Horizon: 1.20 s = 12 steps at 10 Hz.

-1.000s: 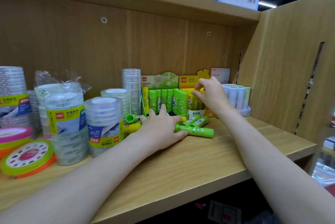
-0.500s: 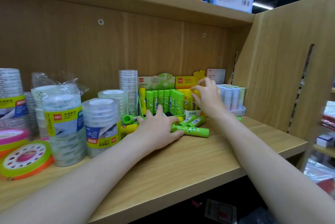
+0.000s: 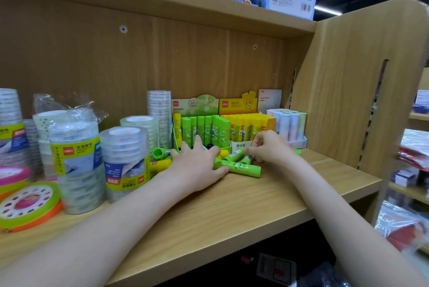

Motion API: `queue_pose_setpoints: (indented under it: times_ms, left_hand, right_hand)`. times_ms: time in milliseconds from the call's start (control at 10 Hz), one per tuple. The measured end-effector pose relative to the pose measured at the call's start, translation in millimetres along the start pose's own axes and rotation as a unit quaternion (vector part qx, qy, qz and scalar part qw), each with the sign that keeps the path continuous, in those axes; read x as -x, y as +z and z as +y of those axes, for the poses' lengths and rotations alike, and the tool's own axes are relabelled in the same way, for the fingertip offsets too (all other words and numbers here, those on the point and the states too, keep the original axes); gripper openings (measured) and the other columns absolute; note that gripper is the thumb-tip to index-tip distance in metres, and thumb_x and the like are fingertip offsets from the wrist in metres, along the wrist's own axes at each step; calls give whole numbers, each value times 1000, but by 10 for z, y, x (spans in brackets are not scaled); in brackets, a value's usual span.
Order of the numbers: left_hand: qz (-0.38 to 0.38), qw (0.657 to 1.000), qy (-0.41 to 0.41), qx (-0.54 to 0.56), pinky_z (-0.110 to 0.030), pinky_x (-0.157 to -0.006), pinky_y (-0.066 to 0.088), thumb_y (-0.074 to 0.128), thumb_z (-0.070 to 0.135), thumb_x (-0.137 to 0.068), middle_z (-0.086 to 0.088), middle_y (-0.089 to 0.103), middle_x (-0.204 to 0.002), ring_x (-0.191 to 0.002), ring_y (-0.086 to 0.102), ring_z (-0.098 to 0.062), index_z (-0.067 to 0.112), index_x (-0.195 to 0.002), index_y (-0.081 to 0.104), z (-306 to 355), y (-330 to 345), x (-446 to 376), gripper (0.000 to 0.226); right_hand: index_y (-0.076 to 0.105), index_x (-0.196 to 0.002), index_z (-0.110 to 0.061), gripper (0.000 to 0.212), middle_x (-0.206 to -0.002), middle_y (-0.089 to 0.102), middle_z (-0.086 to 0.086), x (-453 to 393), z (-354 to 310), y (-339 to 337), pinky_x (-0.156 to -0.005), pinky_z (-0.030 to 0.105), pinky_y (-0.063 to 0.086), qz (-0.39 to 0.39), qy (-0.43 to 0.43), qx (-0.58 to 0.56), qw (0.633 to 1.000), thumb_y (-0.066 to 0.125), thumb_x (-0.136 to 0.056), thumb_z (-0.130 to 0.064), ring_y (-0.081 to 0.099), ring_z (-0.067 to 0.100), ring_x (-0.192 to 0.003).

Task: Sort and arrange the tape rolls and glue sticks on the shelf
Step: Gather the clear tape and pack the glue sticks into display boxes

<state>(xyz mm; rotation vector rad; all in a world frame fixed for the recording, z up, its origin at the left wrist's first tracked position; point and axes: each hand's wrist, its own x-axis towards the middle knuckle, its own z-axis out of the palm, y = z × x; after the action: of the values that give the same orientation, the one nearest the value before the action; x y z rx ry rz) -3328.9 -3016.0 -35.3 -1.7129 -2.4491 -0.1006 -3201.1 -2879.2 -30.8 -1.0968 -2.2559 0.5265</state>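
now the right hand [image 3: 269, 147] has dropped from the yellow glue-stick box [image 3: 253, 124] to loose green glue sticks [image 3: 239, 165], fingers curled, grip unclear; left hand [image 3: 197, 165] stays flat, hiding others.

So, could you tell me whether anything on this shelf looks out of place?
Yes: several loose green glue sticks lie flat on the wooden shelf before the green display box, where the others stand upright. One yellow glue stick stands among the green ones.
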Motion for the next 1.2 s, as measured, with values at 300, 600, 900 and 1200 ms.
queue_pose_setpoints:
  times_ms: [300, 600, 900, 1200]
  left_hand:
    - [2, 1000, 3, 1, -63, -109, 17, 33, 62, -91, -15, 0, -156, -139, 10, -46, 38, -145, 19, -7, 2, -10, 61]
    - [-1, 1000, 1, 1, -63, -109, 17, 34, 61, -91, -16, 0, -156, -139, 10, -46, 35, -142, 26, -1, -6, -4, 58]
    - [-2, 1000, -1, 1, -63, -109, 17, 34, 61, -91, -15, 1, -156, -139, 11, -46, 34, -142, 26, 1, -5, -3, 58]
    - [4, 1000, -1, 0, -62, -108, 20, 34, 62, -90, -16, 2, -156, -138, 14, -46, 34, -140, 29, -5, 12, -18, 57]
  right_hand:
    - [63, -92, -7, 15, -88, 64, 8, -10, -91, -75, -69, 30, 54, 10, 42, -54, 998, 69, -80, -13, 60, 14, -58]
    - [66, -100, -4, 42, -102, 66, 10, 0, -127, -21, -81, 35, 49, -21, 20, 113, 993, 64, -84, -43, 60, 23, -95]
    - [66, -94, -14, 12, -109, 62, 10, -49, 59, -94, -85, 31, 46, 1, 37, 3, 999, 66, -82, -13, 55, 22, -102]
    - [63, -106, -14, 22, -88, 61, -1, -112, -118, -191, -70, 24, 46, 199, -130, -98, 966, 66, -85, -19, 59, 14, -83]
